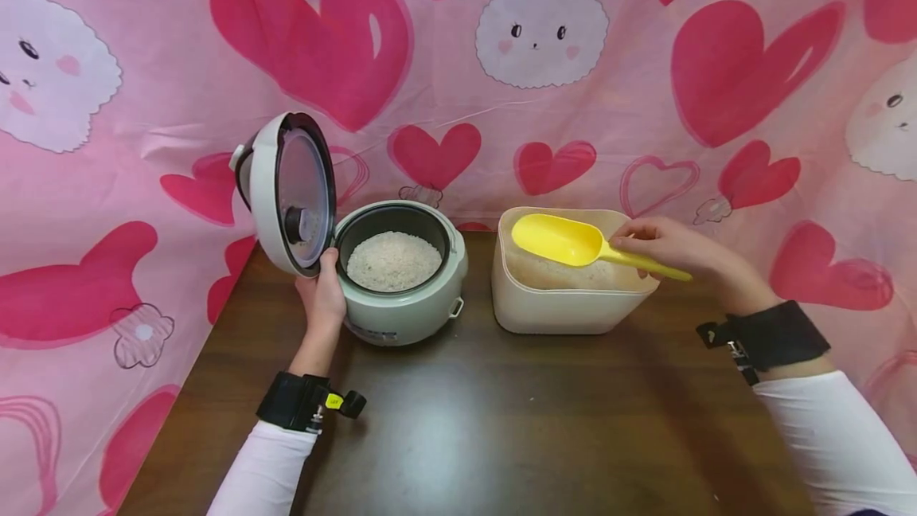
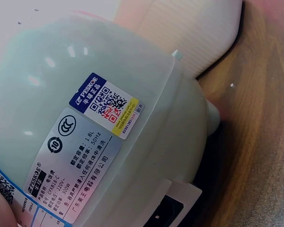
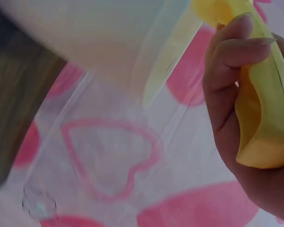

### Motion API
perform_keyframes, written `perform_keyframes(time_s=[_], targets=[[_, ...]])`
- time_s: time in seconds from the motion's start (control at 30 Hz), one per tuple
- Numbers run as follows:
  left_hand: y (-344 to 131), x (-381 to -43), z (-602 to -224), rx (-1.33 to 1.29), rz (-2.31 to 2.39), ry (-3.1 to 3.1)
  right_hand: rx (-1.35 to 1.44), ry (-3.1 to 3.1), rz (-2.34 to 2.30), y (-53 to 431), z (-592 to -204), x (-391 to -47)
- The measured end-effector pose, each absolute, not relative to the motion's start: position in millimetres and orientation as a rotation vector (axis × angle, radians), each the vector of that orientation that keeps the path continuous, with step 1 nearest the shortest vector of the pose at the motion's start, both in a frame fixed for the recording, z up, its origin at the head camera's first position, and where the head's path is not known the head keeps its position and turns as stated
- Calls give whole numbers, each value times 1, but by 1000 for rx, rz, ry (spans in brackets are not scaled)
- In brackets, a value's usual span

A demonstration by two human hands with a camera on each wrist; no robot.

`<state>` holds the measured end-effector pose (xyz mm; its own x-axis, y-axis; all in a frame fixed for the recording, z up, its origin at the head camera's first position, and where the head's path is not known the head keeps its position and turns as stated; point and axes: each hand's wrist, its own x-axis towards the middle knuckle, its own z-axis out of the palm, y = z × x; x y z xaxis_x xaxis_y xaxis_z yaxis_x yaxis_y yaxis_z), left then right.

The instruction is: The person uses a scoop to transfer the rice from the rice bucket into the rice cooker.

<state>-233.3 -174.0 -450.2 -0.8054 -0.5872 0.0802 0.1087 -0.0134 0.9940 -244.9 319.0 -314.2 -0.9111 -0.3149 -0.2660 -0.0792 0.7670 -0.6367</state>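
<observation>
In the head view a pale green rice cooker [image 1: 390, 317] stands with its lid [image 1: 286, 197] raised to the left, white rice [image 1: 395, 261] heaped in its dark inner pot. My left hand [image 1: 322, 297] touches the cooker's left side by the hinge, thumb up near the rim; its other fingers are largely hidden. The left wrist view shows the cooker's labelled body [image 2: 146, 127] close up. Over a cream-coloured bin [image 1: 559, 313], my right hand [image 1: 655, 245] holds a yellow scoop [image 1: 559, 239] by its handle. No rice shows in the scoop's bowl. Some rice [image 1: 552, 273] lies inside the bin.
The dark wooden table [image 1: 458, 420] runs under both containers. Behind it hangs a pink cloth [image 1: 444, 86] printed with hearts and rabbits. The bin stands to the right of the cooker, with a narrow gap between them.
</observation>
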Motion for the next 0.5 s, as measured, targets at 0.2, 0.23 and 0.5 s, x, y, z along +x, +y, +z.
perform_keyframes(time_s=[0.2, 0.23, 0.5], targets=[[-174, -232, -449, 510, -1867, -1807, -336, 2737, -628, 330, -310, -243], [-174, -232, -449, 511, -1867, -1810, -339, 2754, -576, 330, -309, -243], [-174, -232, -450, 523, -1875, -1793, -301, 2771, -374, 324, -307, -243]])
